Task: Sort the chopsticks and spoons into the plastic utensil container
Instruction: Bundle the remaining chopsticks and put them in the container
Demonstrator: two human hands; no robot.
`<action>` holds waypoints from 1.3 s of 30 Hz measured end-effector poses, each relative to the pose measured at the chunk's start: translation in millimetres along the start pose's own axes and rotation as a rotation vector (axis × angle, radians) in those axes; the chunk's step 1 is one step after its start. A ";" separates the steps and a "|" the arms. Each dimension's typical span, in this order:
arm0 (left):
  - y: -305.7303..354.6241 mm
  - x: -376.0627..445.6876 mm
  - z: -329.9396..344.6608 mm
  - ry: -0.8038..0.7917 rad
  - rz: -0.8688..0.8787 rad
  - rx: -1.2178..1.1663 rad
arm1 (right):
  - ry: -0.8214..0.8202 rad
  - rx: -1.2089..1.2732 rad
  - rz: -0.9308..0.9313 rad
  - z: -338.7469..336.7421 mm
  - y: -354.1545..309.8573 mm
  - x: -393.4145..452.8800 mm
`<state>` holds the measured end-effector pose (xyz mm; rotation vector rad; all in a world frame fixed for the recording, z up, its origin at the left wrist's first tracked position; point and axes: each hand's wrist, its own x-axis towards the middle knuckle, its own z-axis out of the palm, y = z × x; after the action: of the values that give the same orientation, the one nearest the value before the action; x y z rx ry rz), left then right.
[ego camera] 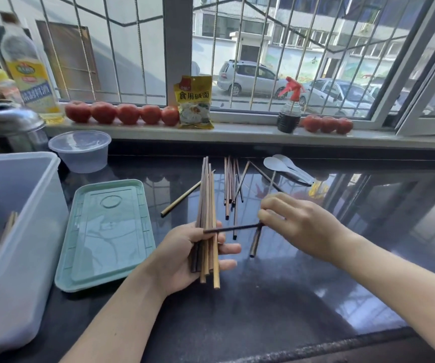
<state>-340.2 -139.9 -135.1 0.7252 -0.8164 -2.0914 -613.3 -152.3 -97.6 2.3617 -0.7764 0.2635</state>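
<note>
Lowest in the frame, two bare forearms reach up from the bottom edge over the dark, glossy desk (276, 297). Just left of centre, the left hand (185, 258) lies palm up, its grip wrapped loosely around a bundle of chopsticks (207, 205) that fans upward toward the window, the blunt ends sticking out below the palm. Right of centre, the right hand (297, 224) pinches two dark chopsticks (237, 228) with a narrow fingertip grip; one points left across the bundle, the other hangs down.

The sticks look light, stiff and smooth, so they will likely slide against each other and roll on the polished desk. Holding them near the middle or the thick end, all ends level, should keep the bundle from splaying.

Left of the hands lies a pale green lid (106, 231), flat on the desk, and at the left edge stands the clear plastic container (27, 231), where a few sticks seem to rest already, though the wall blurs them.

Further up, a lone chopstick (179, 200) lies slanted, and a loose pile of chopsticks (230, 184) waits above the right hand. Beyond, toward the upper right of the desk, white spoons (284, 166) lie stacked together; they look light and slick, easiest taken by the handles
</note>
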 end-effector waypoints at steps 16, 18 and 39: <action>3.0 3.9 -8.8 0.016 0.105 -0.126 | 0.163 -0.150 -0.395 56.4 19.3 116.3; 4.4 3.4 -10.8 0.015 0.126 -0.141 | 0.194 -0.223 -0.344 58.4 27.3 128.6; 22.1 12.5 -29.0 0.328 0.487 -0.316 | -0.135 0.010 -0.090 79.2 -7.0 136.5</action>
<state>-316.7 -170.1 -139.9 0.6014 -0.4122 -1.5601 -499.6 -260.8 -113.1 2.4360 -0.7295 0.0711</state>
